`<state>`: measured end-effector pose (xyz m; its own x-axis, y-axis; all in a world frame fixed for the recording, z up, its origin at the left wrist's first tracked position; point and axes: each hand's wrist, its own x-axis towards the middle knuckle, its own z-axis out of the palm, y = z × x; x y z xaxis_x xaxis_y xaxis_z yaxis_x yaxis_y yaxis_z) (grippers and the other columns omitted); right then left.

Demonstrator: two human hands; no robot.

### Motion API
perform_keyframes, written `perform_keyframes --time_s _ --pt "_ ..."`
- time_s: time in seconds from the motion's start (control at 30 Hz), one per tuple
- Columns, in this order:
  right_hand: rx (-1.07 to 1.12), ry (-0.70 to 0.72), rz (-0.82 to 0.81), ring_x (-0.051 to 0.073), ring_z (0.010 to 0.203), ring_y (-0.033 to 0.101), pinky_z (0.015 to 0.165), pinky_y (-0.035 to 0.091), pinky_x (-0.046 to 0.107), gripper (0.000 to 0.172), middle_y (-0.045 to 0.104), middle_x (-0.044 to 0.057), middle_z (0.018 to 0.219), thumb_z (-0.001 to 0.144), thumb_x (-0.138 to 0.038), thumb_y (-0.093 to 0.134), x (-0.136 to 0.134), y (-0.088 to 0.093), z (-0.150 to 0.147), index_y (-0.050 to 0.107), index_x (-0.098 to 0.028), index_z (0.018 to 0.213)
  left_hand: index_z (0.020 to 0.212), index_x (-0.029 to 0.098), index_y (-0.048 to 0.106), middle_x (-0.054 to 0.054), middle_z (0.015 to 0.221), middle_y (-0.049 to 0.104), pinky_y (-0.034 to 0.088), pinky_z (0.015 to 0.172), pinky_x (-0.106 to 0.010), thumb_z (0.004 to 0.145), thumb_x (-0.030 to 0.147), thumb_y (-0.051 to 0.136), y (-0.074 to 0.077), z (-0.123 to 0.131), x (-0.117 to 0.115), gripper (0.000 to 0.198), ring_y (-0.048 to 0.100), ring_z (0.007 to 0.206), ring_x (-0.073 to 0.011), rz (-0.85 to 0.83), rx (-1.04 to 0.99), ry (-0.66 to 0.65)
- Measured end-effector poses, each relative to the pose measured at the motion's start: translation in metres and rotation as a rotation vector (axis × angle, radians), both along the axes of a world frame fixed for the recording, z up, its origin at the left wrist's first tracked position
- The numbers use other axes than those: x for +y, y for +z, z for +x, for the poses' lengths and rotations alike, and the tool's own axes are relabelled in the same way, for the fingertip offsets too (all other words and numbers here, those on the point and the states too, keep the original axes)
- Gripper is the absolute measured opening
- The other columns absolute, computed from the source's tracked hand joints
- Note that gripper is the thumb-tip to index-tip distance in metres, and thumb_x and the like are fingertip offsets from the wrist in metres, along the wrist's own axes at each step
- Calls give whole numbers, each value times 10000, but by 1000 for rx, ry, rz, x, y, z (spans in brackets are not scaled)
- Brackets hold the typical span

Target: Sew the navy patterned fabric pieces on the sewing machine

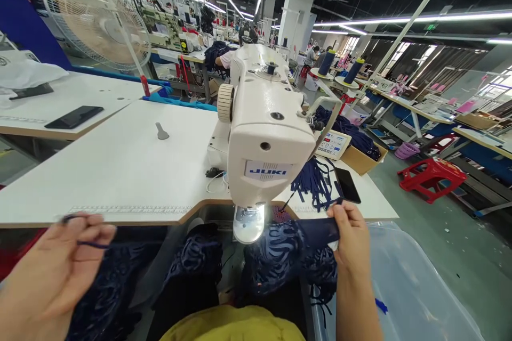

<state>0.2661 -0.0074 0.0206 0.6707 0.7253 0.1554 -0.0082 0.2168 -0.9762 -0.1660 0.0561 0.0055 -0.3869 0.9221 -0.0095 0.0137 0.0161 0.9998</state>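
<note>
A white sewing machine (272, 144) stands at the centre, its lamp lit over the needle area. Below it, dark navy patterned fabric (276, 250) hangs at the table edge. My right hand (352, 229) pinches the right end of this fabric, right of the machine. At the lower left, my left hand (76, 256) has its fingers curled round a thin navy strap (94, 245). More patterned navy fabric (116, 277) hangs below the table beside my left hand. Navy straps (314, 184) lie in a bunch right of the machine.
On the white table (132, 170) lie a small grey metal piece (161, 131) and a black phone (348, 185). A second phone (74, 116) lies at left. A cardboard box (362, 157), translucent bin (416, 282) and red stool (432, 177) are at right.
</note>
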Motion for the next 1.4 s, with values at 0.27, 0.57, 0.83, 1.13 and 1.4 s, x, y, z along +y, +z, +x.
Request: perform_keyframes --time_s 0.27,0.57,0.83,1.13,1.4 --pt "-796 405 63 149 770 668 711 523 261 109 716 23 849 894 -215 569 -16 9 -81 671 -220 932 849 197 539 32 675 569 367 450 -199 850 511 527 35 144 -47 314 455 521 -79 -100 167 -679" --pt "-1259 303 213 150 741 677 651 469 275 166 738 31 894 906 -164 557 -18 5 -96 637 -223 1039 859 201 578 31 750 609 412 580 -191 920 396 434 31 167 -58 250 518 661 -105 101 548 -680" --pt "-1355 216 127 170 692 670 585 456 293 212 739 53 865 933 -150 482 -17 1 -107 638 -205 1065 994 191 547 -5 782 617 420 568 -235 953 170 337 19 163 -56 214 550 663 -134 714 1239 -612" --pt "-1024 666 -7 172 1084 627 925 524 309 414 656 73 1194 967 -146 360 -19 6 -94 444 -201 1368 1158 132 515 -9 728 578 375 521 -272 938 104 354 14 160 -61 274 519 617 -148 781 1504 -473" --pt "-785 626 -22 139 860 632 773 515 242 204 659 31 922 957 -220 455 -15 4 -87 654 -223 1002 1099 195 553 13 713 622 385 539 -235 960 214 399 12 165 -61 208 571 604 -114 712 1309 -532"
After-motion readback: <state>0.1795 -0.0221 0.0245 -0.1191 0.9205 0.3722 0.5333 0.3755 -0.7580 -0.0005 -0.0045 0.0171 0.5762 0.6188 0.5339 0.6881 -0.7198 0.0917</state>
